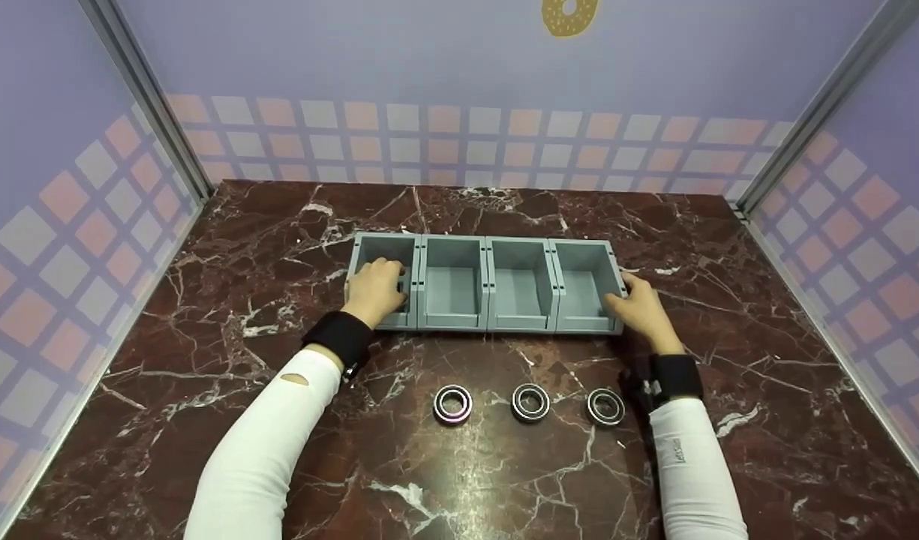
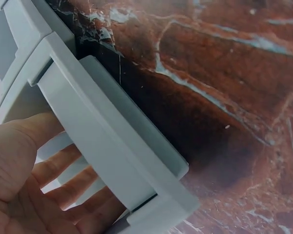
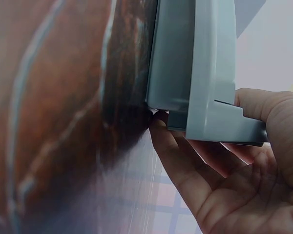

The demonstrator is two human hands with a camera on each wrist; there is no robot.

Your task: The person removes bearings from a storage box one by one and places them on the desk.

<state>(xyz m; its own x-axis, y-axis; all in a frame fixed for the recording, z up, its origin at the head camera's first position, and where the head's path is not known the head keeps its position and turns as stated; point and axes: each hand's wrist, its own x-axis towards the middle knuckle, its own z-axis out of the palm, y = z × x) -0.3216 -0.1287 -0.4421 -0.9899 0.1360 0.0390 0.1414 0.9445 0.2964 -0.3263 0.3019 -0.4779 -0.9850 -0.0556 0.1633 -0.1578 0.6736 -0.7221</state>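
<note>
A row of grey storage bins stands side by side on the table. My left hand (image 1: 375, 291) reaches into the leftmost bin (image 1: 388, 244). In the left wrist view its thumb lies near the divider and its fingers (image 2: 68, 190) pass behind the front wall (image 2: 95, 131). The fingertips are hidden there, and I cannot tell whether they hold anything. At the other end my right hand (image 1: 645, 309) grips the side wall of the rightmost bin (image 1: 583, 259), thumb inside and fingers outside. The right wrist view shows those fingers (image 3: 180, 170) under the bin's edge (image 3: 212, 117).
Three metal ring bearings lie in a line in front of the bins: a left one (image 1: 452, 422), a middle one (image 1: 530, 420) and a right one (image 1: 606, 424) near the right wrist. Tiled-pattern walls (image 1: 459, 60) enclose the marbled table (image 1: 339, 480) behind and at both sides.
</note>
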